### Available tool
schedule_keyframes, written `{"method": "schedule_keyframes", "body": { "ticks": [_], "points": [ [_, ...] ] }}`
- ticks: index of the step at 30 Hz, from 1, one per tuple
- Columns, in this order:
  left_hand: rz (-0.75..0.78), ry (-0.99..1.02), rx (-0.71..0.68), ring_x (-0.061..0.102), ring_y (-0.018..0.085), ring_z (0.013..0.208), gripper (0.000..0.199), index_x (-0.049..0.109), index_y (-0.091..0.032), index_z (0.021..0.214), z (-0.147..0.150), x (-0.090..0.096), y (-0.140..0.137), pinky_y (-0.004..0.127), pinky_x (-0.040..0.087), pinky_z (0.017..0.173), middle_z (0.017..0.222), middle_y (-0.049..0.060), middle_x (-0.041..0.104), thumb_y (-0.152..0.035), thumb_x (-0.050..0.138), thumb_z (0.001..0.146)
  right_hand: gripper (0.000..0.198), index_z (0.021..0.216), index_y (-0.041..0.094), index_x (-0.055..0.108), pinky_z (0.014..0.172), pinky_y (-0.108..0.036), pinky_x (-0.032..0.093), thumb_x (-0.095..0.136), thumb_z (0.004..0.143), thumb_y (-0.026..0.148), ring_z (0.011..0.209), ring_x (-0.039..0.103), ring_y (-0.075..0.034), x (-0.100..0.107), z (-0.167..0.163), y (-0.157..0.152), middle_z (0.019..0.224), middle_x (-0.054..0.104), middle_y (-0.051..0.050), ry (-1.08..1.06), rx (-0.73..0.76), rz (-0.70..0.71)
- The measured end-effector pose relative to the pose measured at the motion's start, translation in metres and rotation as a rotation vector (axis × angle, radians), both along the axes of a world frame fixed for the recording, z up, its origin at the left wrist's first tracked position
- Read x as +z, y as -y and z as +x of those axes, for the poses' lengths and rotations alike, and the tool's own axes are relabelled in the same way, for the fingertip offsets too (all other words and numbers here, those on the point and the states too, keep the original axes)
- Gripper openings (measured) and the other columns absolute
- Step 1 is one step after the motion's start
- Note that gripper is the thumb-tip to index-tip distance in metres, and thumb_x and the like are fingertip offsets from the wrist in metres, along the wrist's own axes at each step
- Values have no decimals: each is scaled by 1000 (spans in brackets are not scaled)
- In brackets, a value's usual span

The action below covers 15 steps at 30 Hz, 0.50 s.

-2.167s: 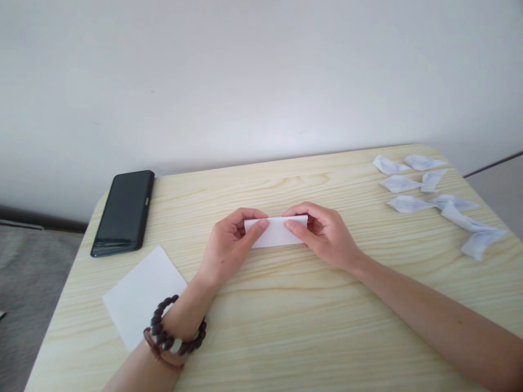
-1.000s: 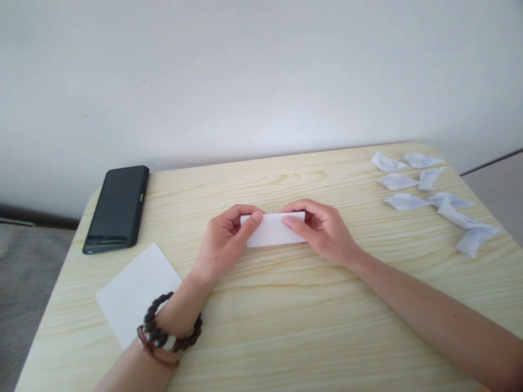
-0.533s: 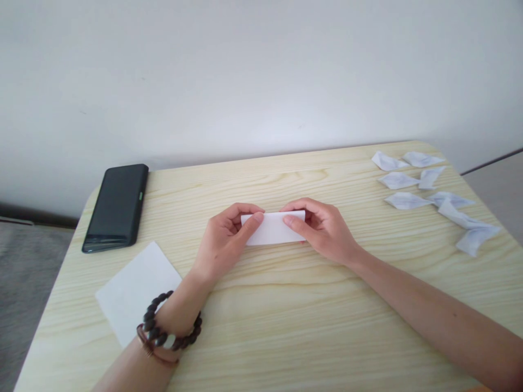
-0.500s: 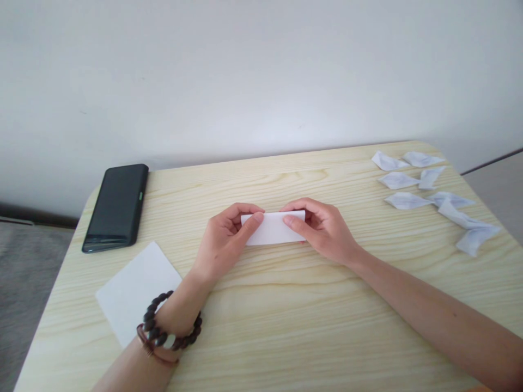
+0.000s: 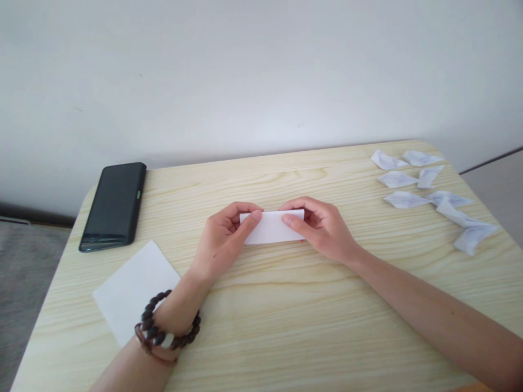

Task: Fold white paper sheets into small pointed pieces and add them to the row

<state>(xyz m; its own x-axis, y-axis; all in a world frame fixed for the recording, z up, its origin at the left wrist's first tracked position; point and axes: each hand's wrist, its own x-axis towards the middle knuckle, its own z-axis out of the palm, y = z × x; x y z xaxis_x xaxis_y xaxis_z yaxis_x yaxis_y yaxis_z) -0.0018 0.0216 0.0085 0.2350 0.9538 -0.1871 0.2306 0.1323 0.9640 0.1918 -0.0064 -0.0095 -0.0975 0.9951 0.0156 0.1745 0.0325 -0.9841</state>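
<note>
A strip of folded white paper (image 5: 270, 228) is held level over the middle of the table, its long top edge away from me. My left hand (image 5: 226, 234) pinches its left end, thumb on the near face and fingers behind. At the right end my right hand (image 5: 321, 228) grips it the same way, thumb on top. The fingertips behind the paper are partly hidden. Under my left forearm, which wears a dark bead bracelet (image 5: 151, 332), lies a flat sheet of white paper (image 5: 131, 288), partly covered.
Several folded paper pieces (image 5: 406, 200) lie in rows at the right of the wood-grain table (image 5: 286, 326). A black phone-like device (image 5: 114, 204) rests at the back left. A pale wall (image 5: 261, 81) rises behind the table's far edge.
Both hands keep the same pinch on the folded paper. The whole view has shifted very slightly; nothing else visibly differs.
</note>
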Motion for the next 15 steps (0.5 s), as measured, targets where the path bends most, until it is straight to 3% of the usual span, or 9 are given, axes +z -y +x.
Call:
{"method": "schedule_keyframes", "body": {
  "ticks": [15],
  "points": [
    [1,35,2,45,8,53,30,67,-16,87,0,0,0,18,32,46,67,0,61,-44,68,77,16,92,21,67,41,-18,43,65,84,34,50,53,-8,-1,0,0,73,64,1,-6,-2,0]
  ]
}}
